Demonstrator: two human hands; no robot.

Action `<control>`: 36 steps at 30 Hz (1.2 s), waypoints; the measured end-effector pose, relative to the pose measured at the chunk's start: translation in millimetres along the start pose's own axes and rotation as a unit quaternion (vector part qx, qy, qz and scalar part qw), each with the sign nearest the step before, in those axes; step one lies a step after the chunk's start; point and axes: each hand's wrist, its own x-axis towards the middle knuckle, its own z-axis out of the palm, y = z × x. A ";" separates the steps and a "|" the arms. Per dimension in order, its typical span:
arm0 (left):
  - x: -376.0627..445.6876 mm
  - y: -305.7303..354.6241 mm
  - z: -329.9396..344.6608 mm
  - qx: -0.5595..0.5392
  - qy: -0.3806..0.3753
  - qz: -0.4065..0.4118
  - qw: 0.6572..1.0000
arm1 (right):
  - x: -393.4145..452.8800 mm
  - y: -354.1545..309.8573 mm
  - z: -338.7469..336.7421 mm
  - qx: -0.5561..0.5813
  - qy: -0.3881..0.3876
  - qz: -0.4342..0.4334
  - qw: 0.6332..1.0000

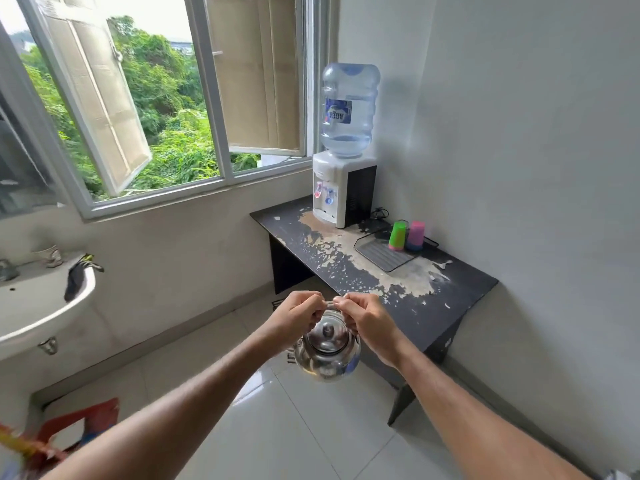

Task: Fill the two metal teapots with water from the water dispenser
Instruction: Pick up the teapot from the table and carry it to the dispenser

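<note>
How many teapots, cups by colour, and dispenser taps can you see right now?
Metal teapot: 1, held by left hand and right hand
Green cup: 1
Pink cup: 1
Red tap: 1
Blue tap: 1
Total: 5

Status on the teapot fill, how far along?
Early. Done: nothing visibly filled. In hand: left hand and right hand both grip the handle of one lidded metal teapot, held over the floor, short of the water dispenser. Left: both fills; second teapot not in view.

Both hands — left hand (pixel 298 311), right hand (pixel 363 318) — grip teapot (pixel 327 351) handle, w/ dispenser (pixel 341 188) on table (pixel 460 289).
</note>
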 end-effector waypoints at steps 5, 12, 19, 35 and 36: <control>77.8 -11.0 -41.5 0.000 -0.023 0.011 1.000 | 83.6 9.1 -6.7 -0.002 0.008 0.003 1.000; 213.7 -28.0 -97.9 -0.001 -0.041 0.007 0.999 | 222.8 19.2 -32.2 -0.001 0.024 0.007 1.000; 333.3 -29.4 -143.8 -0.007 -0.041 0.013 0.999 | 350.8 16.2 -58.3 -0.003 0.021 0.006 1.000; 601.5 -78.6 -273.1 0.014 -0.104 0.002 0.994 | 624.8 50.7 -79.9 -0.018 0.091 0.054 0.994; 616.7 -80.2 -280.7 0.011 -0.115 0.001 0.993 | 640.3 52.6 -80.7 -0.019 0.102 0.059 0.993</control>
